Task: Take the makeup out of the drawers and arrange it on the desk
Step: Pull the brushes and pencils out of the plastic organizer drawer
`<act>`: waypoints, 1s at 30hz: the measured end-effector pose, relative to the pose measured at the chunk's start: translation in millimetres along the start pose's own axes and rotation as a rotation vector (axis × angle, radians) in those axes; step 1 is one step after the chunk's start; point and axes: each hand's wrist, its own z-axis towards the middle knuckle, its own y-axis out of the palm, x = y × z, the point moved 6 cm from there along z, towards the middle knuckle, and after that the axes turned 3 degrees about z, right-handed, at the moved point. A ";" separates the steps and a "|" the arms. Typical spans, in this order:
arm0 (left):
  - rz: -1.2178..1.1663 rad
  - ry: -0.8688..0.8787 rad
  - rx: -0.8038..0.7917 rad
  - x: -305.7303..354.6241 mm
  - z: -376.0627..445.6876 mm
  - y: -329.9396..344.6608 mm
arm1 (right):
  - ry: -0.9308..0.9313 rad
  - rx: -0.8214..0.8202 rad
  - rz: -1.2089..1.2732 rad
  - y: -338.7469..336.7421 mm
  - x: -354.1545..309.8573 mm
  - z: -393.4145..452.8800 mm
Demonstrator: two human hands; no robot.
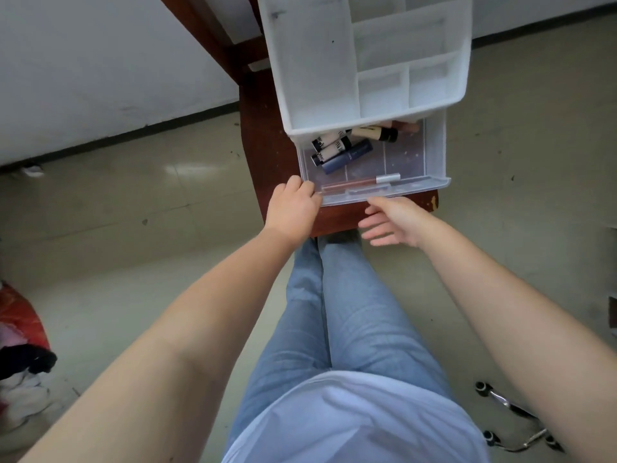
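A white plastic organizer (317, 71) with open top compartments stands on a narrow dark-red wooden desk (267, 135). Its clear drawer (434, 152) is pulled out toward me. Inside lie two beige tubes with black caps (332, 147), a dark blue tube (349, 156), another beige tube (375, 133), a peach tube (405, 126) partly hidden under the organizer, and a slim lip gloss with a silver cap (362, 183) along the front wall. My left hand (292, 207) grips the drawer's front left corner. My right hand (390, 222) hovers just below the drawer front, fingers straight, holding nothing.
The desk top is narrow, with little bare wood beside and in front of the organizer. Tiled floor lies all around. A heap of clothes (23, 355) sits at the left edge and a chrome chair base with castors (510, 416) at the lower right. My jeans-clad legs reach under the desk.
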 end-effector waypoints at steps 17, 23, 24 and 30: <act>0.003 0.094 0.440 -1.9 -0.4 16.2 | -0.660 0.568 -1.498 27.6 -102.5 30.5; 0.008 0.076 0.311 0.2 1.3 13.8 | -0.702 0.599 -1.524 28.7 -95.8 32.3; 0.006 0.078 0.299 0.7 1.4 13.7 | -0.702 0.598 -1.528 26.9 -95.5 32.6; -0.054 0.079 0.311 1.4 1.0 11.8 | -0.740 0.576 -1.628 21.5 -96.2 24.7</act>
